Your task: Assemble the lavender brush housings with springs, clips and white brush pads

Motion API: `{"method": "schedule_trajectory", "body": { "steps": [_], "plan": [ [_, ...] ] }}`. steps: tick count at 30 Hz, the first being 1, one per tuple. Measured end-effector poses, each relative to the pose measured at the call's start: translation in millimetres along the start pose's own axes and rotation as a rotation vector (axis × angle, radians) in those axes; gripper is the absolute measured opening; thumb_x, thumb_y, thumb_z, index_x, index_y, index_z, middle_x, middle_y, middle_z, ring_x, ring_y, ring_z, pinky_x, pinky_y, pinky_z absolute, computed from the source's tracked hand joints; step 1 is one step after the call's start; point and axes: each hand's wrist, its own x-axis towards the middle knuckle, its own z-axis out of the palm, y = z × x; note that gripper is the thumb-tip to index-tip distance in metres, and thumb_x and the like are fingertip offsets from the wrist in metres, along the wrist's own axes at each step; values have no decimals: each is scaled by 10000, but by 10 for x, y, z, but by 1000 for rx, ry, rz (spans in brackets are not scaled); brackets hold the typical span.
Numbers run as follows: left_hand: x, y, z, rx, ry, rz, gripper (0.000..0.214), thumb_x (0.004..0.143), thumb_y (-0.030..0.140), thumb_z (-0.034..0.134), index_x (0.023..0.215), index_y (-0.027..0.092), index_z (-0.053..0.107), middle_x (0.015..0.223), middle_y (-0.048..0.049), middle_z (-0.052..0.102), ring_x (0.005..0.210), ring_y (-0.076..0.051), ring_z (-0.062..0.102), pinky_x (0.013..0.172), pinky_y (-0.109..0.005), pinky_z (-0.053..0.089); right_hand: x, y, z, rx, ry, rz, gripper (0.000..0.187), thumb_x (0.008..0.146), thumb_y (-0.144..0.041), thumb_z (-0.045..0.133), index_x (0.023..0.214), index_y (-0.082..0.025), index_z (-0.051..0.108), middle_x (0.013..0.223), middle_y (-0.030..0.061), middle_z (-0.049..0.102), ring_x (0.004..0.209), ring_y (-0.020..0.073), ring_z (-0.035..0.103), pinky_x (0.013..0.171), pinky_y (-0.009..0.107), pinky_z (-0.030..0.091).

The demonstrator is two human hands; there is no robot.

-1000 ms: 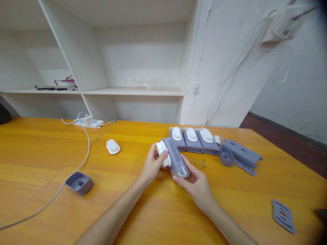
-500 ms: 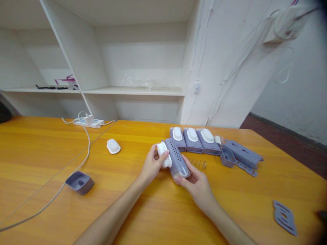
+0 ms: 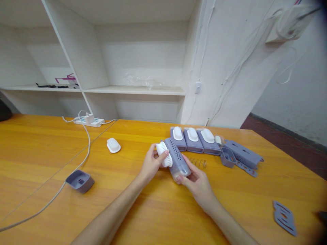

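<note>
A grey-purple plastic case (image 3: 175,153) with rows of holes and a clear lower end is held tilted above the table. My right hand (image 3: 198,182) is closed round its lower right end. On its left side sits a white ribbed oval piece (image 3: 164,154), pinched between the thumb and fingers of my left hand (image 3: 152,163). The two parts touch; whether they are joined I cannot tell. Just beyond my right hand a metal coil spring (image 3: 200,163) lies on the table, partly hidden by the fingers.
Three grey cases (image 3: 193,144) with white oval pieces on top stand in a row behind. Right of them are a small grey cup (image 3: 228,157) and a long grey housing (image 3: 244,153). A slotted plate (image 3: 284,217), a white piece (image 3: 113,145), a grey tray (image 3: 80,182) and a power strip (image 3: 95,122) lie around.
Hardly anything differs. Both hands keep the same hold on the case and the white piece, with only a tiny shift.
</note>
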Motion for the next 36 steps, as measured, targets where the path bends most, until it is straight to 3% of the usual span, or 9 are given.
{"method": "schedule_trajectory", "body": {
  "steps": [5,12,24,30,36],
  "plan": [
    [20,1,-2,28,4,134,413,698,390,686,1003,195,487,900,-49,641,742,-156,623,637,-251,501,-4,19,20,-54,21,-60,673,706,-278,709,1319,-207,442,1332,62,497,1189,245,492,1026,410,368],
    [-8,16,45,-23,103,110,439,691,404,687,1023,197,487,903,-47,654,746,-160,631,676,-277,503,-25,40,50,-278,53,-148,636,740,-286,667,1329,-224,435,1273,49,557,1113,248,559,1011,425,385],
    [-22,-2,92,58,197,233,402,686,395,694,976,179,518,931,-65,640,841,-177,610,748,-276,480,-37,20,55,-269,29,-149,641,740,-267,665,1333,-219,427,1268,57,560,1119,261,553,996,442,400],
    [-40,-30,105,-59,122,106,422,711,436,658,1011,190,493,923,-51,629,733,-147,616,630,-242,502,-26,-6,49,-171,62,-56,842,667,-272,740,1391,-219,313,1232,79,589,1119,255,554,1017,463,366],
    [-97,-110,190,-135,111,-32,396,757,510,565,989,207,461,896,-24,599,690,-145,615,477,-204,488,-29,-94,41,-73,15,-113,630,710,-317,703,1289,-207,481,1328,69,503,1233,265,441,1059,435,310]
  ]
}}
